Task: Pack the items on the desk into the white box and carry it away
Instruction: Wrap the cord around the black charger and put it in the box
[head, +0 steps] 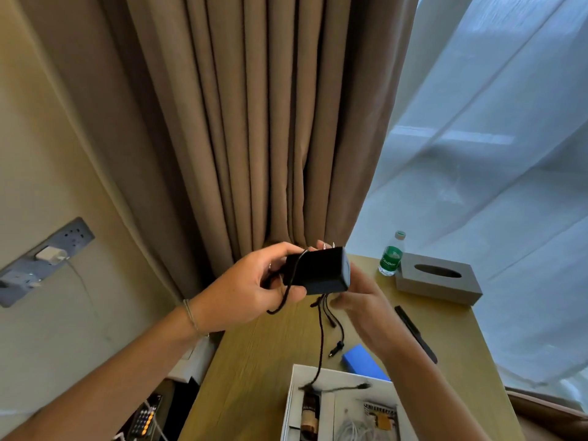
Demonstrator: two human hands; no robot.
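Note:
A black charger block (321, 271) with metal prongs on top is held up in front of me, above the desk. My left hand (251, 288) grips its left end. My right hand (366, 300) is against its right end and underside, fingers curled around it. Dark cables (321, 338) dangle from the block down into the white box (294, 396), which stands open at the bottom of the view and holds a white cable, a small brown bottle and other small items. A blue flat item (362, 361) lies just behind the box. A black comb (415, 332) lies to the right.
On the wooden desk (254, 377), a green-labelled water bottle (392, 254) and a grey tissue box (439, 278) stand at the far right corner. Brown curtain (254, 122) hangs behind. A wall socket strip with a white plug (51, 254) is at the left.

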